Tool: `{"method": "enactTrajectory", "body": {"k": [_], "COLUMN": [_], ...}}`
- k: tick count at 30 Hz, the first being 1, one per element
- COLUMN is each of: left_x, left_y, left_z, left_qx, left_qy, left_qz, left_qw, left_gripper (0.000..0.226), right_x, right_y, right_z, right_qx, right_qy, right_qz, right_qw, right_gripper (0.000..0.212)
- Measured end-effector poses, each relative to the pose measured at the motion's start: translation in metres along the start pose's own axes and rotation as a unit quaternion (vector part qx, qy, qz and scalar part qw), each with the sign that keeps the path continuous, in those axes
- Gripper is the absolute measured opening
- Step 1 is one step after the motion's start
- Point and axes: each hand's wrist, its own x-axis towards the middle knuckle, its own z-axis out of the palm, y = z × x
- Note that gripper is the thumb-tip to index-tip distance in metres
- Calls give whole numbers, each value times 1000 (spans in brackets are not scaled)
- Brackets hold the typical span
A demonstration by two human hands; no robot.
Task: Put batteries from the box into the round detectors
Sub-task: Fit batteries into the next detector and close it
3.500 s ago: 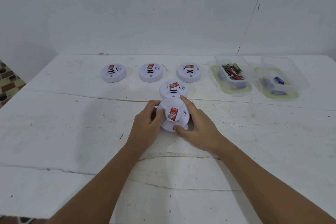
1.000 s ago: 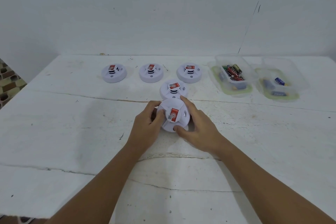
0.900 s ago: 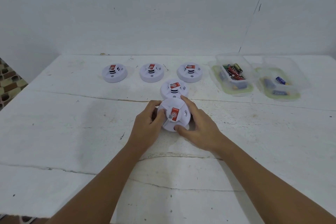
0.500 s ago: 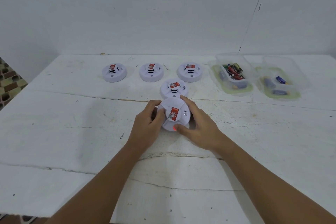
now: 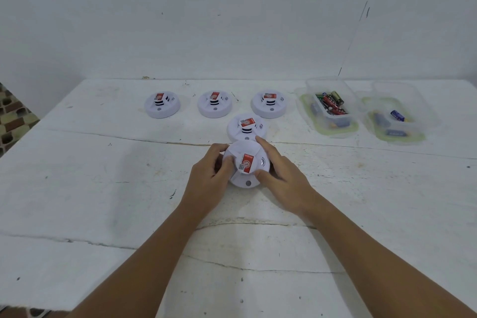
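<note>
A round white detector (image 5: 246, 165) with a red label stands on the white table (image 5: 103, 175) in front of me. My left hand (image 5: 209, 178) grips its left side with curled fingers. My right hand (image 5: 280, 173) holds its right side, thumb at the front rim and forefinger at the back. A second detector (image 5: 246, 126) sits just behind it. Three more detectors (image 5: 162, 104) (image 5: 214, 104) (image 5: 269, 103) stand in a row farther back. A clear box (image 5: 329, 108) at the back right holds several batteries.
A second clear box (image 5: 395, 119) with a few blue batteries stands to the right of the first. The white wall rises right behind the table. The table's left edge drops off near a patterned brick surface (image 5: 13, 116).
Half a second ago a red light glowed at the front of the held detector near my right thumb; now it is off. Both hands and the detector stay in place.
</note>
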Motion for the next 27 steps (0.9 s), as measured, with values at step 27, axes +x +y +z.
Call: {"method": "enactTrajectory", "body": {"k": [27], "left_x": [1], "left_y": [-2], "left_z": [0], "left_qx": [13], "left_qy": [2], "left_qz": [6], "left_qw": [1000], "left_gripper": [18], "right_x": [-4], "right_y": [-9], "right_z": [-2], "right_qx": [-2], "right_qy": [4], "right_qz": [8], "right_qw": [1000], "right_gripper": [65]}}
